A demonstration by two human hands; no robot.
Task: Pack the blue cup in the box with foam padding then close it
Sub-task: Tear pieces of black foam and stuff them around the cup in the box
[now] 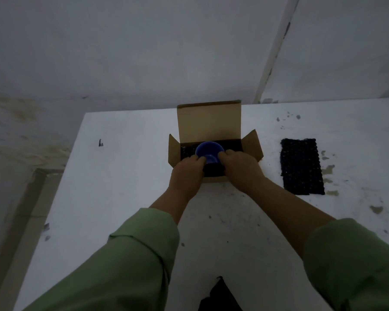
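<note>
The blue cup (209,149) lies on its side inside the open cardboard box (208,122), resting on black foam (186,151) that lines the bottom. My left hand (186,173) and my right hand (241,169) reach into the box from the near side, fingers touching the cup on either side. The box's lid flap stands upright at the back and both side flaps (253,143) are splayed outward. A second black foam sheet (301,167) lies flat on the table to the right of the box.
The white table (121,176) is stained and speckled on its right part. Its left edge runs diagonally close to the wall. A dark object (220,297) pokes in at the bottom edge.
</note>
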